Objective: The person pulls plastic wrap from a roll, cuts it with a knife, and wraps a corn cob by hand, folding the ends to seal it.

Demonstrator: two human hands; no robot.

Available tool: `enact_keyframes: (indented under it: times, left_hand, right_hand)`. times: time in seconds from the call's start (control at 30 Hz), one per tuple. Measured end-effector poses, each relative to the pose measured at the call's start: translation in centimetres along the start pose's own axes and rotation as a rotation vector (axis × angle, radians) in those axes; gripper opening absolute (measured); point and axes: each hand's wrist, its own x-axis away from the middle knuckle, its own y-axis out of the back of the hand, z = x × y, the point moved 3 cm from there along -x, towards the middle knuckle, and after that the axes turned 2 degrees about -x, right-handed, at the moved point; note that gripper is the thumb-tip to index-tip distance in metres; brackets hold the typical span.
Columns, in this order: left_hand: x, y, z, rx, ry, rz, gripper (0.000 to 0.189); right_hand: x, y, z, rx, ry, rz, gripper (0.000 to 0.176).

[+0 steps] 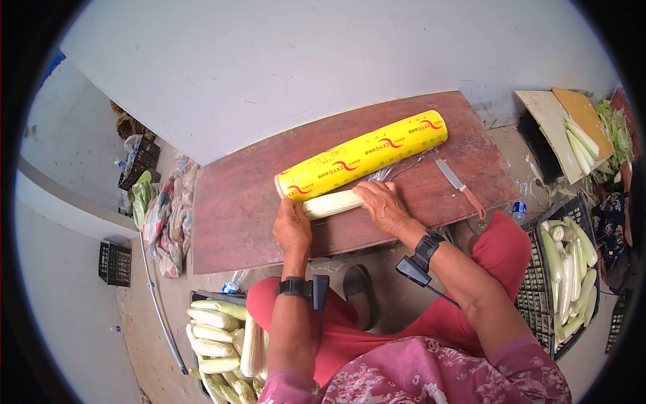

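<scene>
A pale ear of corn [333, 204] lies crosswise at the table's near side, against the front of a big yellow roll of cling film [363, 155]. My left hand [293, 225] is closed around its left end. My right hand [385, 206] grips the other end, fingers bent over the top. Clear film [404, 165] shows wrinkled between the roll and my right hand. To the right of that hand lies a knife [461, 187] with a reddish handle, touched by neither hand.
The reddish wooden table [229, 222] stands against a pale wall. Crates of pale corn flank my legs, with ears [215, 333] at left and more ears [572, 269] at right. Cut stalks [582, 145] rest on a board. A pole [161, 303] and bundled cloth [168, 219] are at left.
</scene>
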Motion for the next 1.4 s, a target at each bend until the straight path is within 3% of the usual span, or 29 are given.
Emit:
enact_keyframes:
  times: [0.17, 0.37, 0.47, 0.57, 0.67, 0.77, 0.87, 1.17, 1.4]
  left_hand:
    - [-0.1, -0.8, 1.4, 0.258, 0.148, -0.008, 0.011]
    - [-0.1, -0.4, 1.4, 0.113, 0.192, 0.041, 0.008]
    - [0.1, -2.2, 4.7, 0.122, 0.330, 0.109, 0.003]
    - [0.1, 0.4, 3.7, 0.151, 0.233, -0.205, 0.005]
    - [1.3, 4.0, -1.3, 0.231, 0.010, -0.028, 0.020]
    - [2.7, 2.3, -2.7, 0.325, -0.371, 0.124, 0.025]
    - [3.0, 1.4, -3.5, 0.178, -0.497, 0.141, 0.029]
    - [2.3, 0.5, -4.1, 0.052, -0.515, 0.232, 0.060]
    - [1.7, -0.2, -4.4, -0.123, -0.549, 0.258, 0.062]
  right_hand:
    - [0.1, 0.0, -0.1, -0.005, 0.011, 0.008, 0.043]
    - [-0.1, 0.3, 0.1, -0.002, 0.012, 0.028, 0.042]
    - [-0.2, 0.3, 0.1, -0.002, 0.020, 0.023, 0.041]
    - [0.0, 0.2, 0.0, 0.010, 0.029, 0.006, 0.041]
    - [0.0, 0.1, 0.0, 0.007, 0.025, 0.006, 0.041]
    - [0.1, 0.0, -0.2, 0.020, 0.037, -0.003, 0.038]
    - [0.0, -0.2, -0.3, 0.048, 0.060, -0.040, 0.034]
    - [-0.7, -0.1, -0.5, 0.067, -0.003, 0.082, 0.035]
    - [-1.8, -0.2, -0.1, 0.250, -0.007, 0.119, 0.020]
